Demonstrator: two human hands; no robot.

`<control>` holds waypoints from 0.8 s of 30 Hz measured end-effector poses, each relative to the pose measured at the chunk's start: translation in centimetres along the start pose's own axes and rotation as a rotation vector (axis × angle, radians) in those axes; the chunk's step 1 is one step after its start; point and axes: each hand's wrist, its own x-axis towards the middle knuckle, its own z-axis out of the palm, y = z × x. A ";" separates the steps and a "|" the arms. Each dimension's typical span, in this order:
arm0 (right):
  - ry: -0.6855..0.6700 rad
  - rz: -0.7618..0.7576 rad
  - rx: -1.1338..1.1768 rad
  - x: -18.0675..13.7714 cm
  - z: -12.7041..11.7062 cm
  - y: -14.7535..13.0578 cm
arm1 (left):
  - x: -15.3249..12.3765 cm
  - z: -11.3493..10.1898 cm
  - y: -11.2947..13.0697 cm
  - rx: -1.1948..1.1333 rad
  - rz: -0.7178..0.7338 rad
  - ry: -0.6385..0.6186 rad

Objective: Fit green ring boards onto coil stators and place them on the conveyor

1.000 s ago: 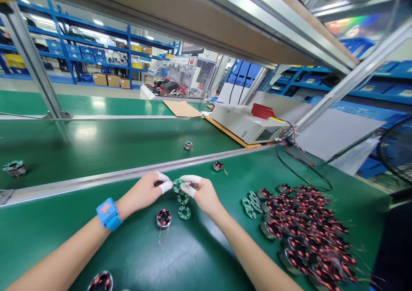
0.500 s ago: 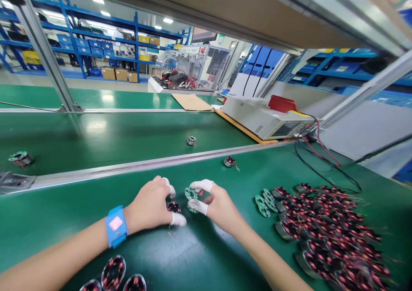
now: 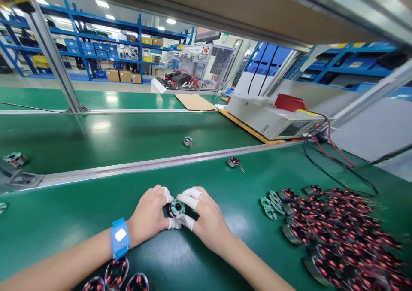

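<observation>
A small round green circuit board [image 3: 177, 207] lies over a motor stator between my two hands, in front of me above the green bench. My left hand [image 3: 150, 213] is closed around the stator's left side, white finger cots on its fingertips and a blue band on its wrist. From the right, my right hand [image 3: 207, 216], also in white cots, grips the board with its fingers and thumb. Most of the stator's body is hidden by the fingers. Near my left forearm stand several copper-wound stators [image 3: 116, 273].
A crowd of wound stators [image 3: 341, 235] covers the right of the bench, beside loose green boards [image 3: 268, 206]. One stator [image 3: 234, 162] stands near the metal rail [image 3: 154, 161]. Beyond it are another stator [image 3: 188, 141] and a grey instrument [image 3: 270, 115] with cables.
My hands have come together. The right hand has carried a green board leftward onto the stator in my left hand, and the view has shifted slightly.
</observation>
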 end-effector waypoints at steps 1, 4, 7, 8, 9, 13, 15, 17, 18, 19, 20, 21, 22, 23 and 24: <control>0.001 -0.007 -0.008 0.0 0.0 0.0 | 0.0 0.1 0.0 -0.005 -0.003 0.001; 0.005 -0.012 -0.006 -0.1 0.1 0.1 | 0.0 0.2 -0.1 -0.019 -0.010 -0.002; 0.043 -0.026 0.046 -0.2 0.4 0.4 | 0.0 0.2 -0.2 -0.035 -0.014 -0.002; 0.056 -0.031 0.073 -0.2 0.5 0.5 | 0.0 0.3 -0.2 -0.041 -0.014 -0.001; 0.066 -0.034 0.099 -0.3 0.6 0.7 | 0.0 0.3 -0.3 -0.048 -0.014 0.002; 0.092 -0.017 0.159 -0.6 1.0 0.9 | 0.0 0.5 -0.3 -0.067 -0.009 0.008; 0.112 -0.014 0.174 -0.7 1.0 0.8 | 0.1 0.6 -0.3 -0.071 -0.012 0.008; 0.139 -0.022 0.206 -0.7 0.9 0.6 | 0.1 0.3 -0.3 -0.093 -0.026 -0.004; 0.152 -0.024 0.233 -0.6 0.8 0.5 | 0.1 0.0 -0.3 -0.127 -0.030 -0.023; 0.168 -0.022 0.265 -0.5 0.6 0.4 | 0.1 -0.4 -0.3 -0.182 -0.032 -0.049; 0.184 -0.015 0.302 -0.5 0.4 0.3 | 0.2 -1.0 -0.4 -0.257 -0.033 -0.072; 0.197 -0.002 0.340 -0.4 0.2 0.2 | 0.3 -1.5 -0.4 -0.345 -0.033 -0.086; 0.208 0.016 0.376 -0.3 0.0 0.2 | 0.4 -2.1 -0.3 -0.433 -0.032 -0.087; 0.215 0.033 0.407 -0.2 -0.2 0.1 | 0.5 -2.6 -0.2 -0.510 -0.033 -0.080; 0.219 0.048 0.432 -0.2 -0.3 0.0 | 0.7 -3.0 -0.1 -0.573 -0.037 -0.065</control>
